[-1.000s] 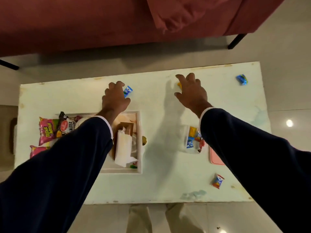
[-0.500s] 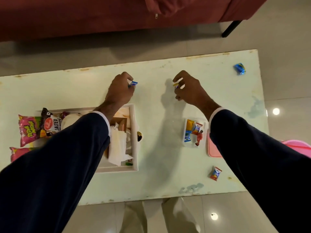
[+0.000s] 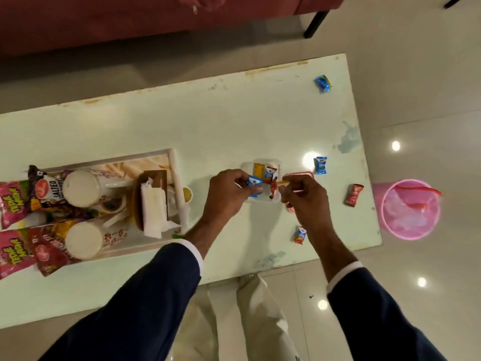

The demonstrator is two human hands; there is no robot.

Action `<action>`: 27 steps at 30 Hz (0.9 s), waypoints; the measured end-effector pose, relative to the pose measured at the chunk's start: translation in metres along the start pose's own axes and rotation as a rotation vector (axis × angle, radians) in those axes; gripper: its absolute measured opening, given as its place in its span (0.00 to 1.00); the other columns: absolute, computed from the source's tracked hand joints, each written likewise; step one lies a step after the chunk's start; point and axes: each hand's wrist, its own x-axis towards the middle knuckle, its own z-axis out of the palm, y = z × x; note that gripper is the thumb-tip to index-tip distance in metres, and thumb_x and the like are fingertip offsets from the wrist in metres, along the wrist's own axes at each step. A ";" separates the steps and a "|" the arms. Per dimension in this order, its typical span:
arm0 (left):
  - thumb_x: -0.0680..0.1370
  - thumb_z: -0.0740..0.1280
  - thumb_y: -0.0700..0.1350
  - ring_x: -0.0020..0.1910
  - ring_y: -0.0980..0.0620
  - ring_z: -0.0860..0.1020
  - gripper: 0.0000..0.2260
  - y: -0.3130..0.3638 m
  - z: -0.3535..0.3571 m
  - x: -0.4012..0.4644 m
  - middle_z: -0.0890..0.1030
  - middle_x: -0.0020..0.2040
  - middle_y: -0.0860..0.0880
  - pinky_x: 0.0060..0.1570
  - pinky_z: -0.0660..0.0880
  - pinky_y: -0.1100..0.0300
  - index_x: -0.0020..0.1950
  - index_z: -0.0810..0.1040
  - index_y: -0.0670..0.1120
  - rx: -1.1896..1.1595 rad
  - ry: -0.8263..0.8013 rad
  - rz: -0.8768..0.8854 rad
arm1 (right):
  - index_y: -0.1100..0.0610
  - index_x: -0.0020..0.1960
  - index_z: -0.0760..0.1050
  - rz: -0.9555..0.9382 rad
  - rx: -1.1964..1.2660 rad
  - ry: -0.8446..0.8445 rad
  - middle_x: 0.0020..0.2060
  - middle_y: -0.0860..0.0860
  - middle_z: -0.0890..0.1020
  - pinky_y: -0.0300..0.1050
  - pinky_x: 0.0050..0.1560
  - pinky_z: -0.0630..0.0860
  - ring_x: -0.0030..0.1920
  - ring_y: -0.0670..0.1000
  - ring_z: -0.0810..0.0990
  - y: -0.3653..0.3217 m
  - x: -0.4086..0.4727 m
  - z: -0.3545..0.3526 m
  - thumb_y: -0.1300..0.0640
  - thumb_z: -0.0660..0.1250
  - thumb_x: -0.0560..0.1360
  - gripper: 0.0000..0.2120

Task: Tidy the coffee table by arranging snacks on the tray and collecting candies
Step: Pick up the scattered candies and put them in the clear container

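My left hand (image 3: 229,194) pinches a blue candy (image 3: 254,184) over the small clear container (image 3: 260,166), which holds several wrapped candies. My right hand (image 3: 305,199) pinches a yellow candy (image 3: 283,182) at the container's right rim. The pink lid (image 3: 299,174) lies just right of the container, partly hidden by my right hand. Loose candies lie on the pale table (image 3: 234,121): a blue one (image 3: 323,83) far right, a blue one (image 3: 320,165), a red one (image 3: 353,194) and a red-blue one (image 3: 299,235). The white tray (image 3: 173,162) at left holds snack packets (image 3: 49,190), two cups and a napkin holder (image 3: 152,201).
A pink bin (image 3: 411,209) stands on the floor off the table's right end. A red sofa (image 3: 104,19) runs along the far side, its black leg (image 3: 315,24) near the table's far corner. Pink snack bags (image 3: 13,204) overhang the tray's left end.
Both hands picked a candy off the far part of the table and drew back toward me, over the clear container. The view shifted, bringing the pink bin into sight.
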 end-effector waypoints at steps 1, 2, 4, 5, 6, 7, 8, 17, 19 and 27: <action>0.70 0.81 0.47 0.34 0.58 0.79 0.10 0.000 0.006 -0.003 0.82 0.36 0.53 0.36 0.71 0.70 0.47 0.86 0.44 -0.011 0.007 -0.019 | 0.56 0.54 0.80 0.004 -0.010 0.011 0.41 0.50 0.85 0.40 0.36 0.80 0.39 0.51 0.85 0.001 -0.003 0.003 0.61 0.75 0.74 0.09; 0.71 0.81 0.46 0.36 0.55 0.81 0.10 0.000 0.011 -0.004 0.84 0.38 0.52 0.37 0.72 0.68 0.49 0.86 0.45 -0.024 0.022 -0.031 | 0.55 0.54 0.80 0.001 -0.023 0.010 0.43 0.49 0.85 0.38 0.37 0.81 0.41 0.51 0.85 -0.001 -0.003 0.006 0.60 0.75 0.74 0.10; 0.72 0.79 0.44 0.38 0.57 0.82 0.12 0.002 0.016 -0.006 0.84 0.41 0.53 0.38 0.72 0.70 0.54 0.84 0.48 -0.017 0.052 -0.025 | 0.53 0.56 0.80 -0.024 -0.054 -0.011 0.48 0.48 0.85 0.43 0.44 0.83 0.46 0.51 0.86 -0.005 -0.003 0.009 0.60 0.74 0.75 0.11; 0.73 0.79 0.44 0.39 0.57 0.82 0.14 0.003 0.017 -0.006 0.84 0.43 0.54 0.37 0.72 0.72 0.57 0.82 0.49 0.004 0.063 -0.010 | 0.53 0.58 0.80 -0.042 -0.074 -0.012 0.50 0.48 0.85 0.45 0.47 0.83 0.47 0.51 0.85 -0.007 -0.003 0.007 0.58 0.73 0.76 0.12; 0.75 0.77 0.44 0.40 0.56 0.82 0.15 0.004 0.018 -0.007 0.83 0.45 0.54 0.39 0.72 0.71 0.60 0.80 0.50 0.027 0.073 0.012 | 0.53 0.59 0.81 -0.058 -0.098 0.002 0.52 0.48 0.85 0.45 0.49 0.83 0.48 0.51 0.85 -0.007 -0.004 0.004 0.57 0.73 0.76 0.12; 0.77 0.75 0.45 0.42 0.53 0.82 0.14 0.005 0.017 -0.007 0.83 0.46 0.53 0.41 0.74 0.67 0.61 0.79 0.50 0.047 0.084 0.037 | 0.53 0.59 0.81 -0.068 -0.125 0.031 0.52 0.48 0.85 0.44 0.49 0.82 0.48 0.50 0.85 -0.005 -0.005 -0.002 0.56 0.72 0.77 0.11; 0.78 0.72 0.46 0.42 0.50 0.83 0.11 0.006 0.016 -0.009 0.82 0.46 0.53 0.44 0.76 0.60 0.60 0.79 0.50 0.064 0.089 0.061 | 0.53 0.59 0.81 -0.067 -0.151 0.067 0.51 0.47 0.85 0.42 0.49 0.81 0.48 0.49 0.85 -0.001 -0.007 -0.011 0.55 0.71 0.77 0.11; 0.80 0.68 0.43 0.36 0.51 0.82 0.03 -0.005 0.036 -0.037 0.80 0.36 0.58 0.44 0.81 0.49 0.48 0.81 0.48 0.198 -0.206 0.163 | 0.50 0.49 0.80 0.138 -0.216 0.122 0.42 0.47 0.84 0.31 0.30 0.72 0.40 0.50 0.84 0.082 -0.050 -0.081 0.59 0.70 0.76 0.05; 0.80 0.68 0.43 0.37 0.53 0.82 0.03 -0.007 0.057 -0.047 0.79 0.36 0.57 0.44 0.81 0.49 0.48 0.81 0.48 0.239 -0.285 0.167 | 0.51 0.50 0.80 0.158 -0.240 0.112 0.41 0.46 0.83 0.38 0.35 0.73 0.40 0.50 0.83 0.099 -0.057 -0.081 0.56 0.72 0.75 0.05; 0.81 0.68 0.43 0.52 0.51 0.78 0.14 -0.026 0.116 -0.067 0.81 0.53 0.49 0.49 0.70 0.61 0.65 0.75 0.47 0.272 -0.405 -0.050 | 0.49 0.68 0.69 -0.114 -0.724 0.020 0.58 0.51 0.73 0.51 0.42 0.82 0.50 0.53 0.78 0.119 -0.058 -0.029 0.49 0.69 0.77 0.21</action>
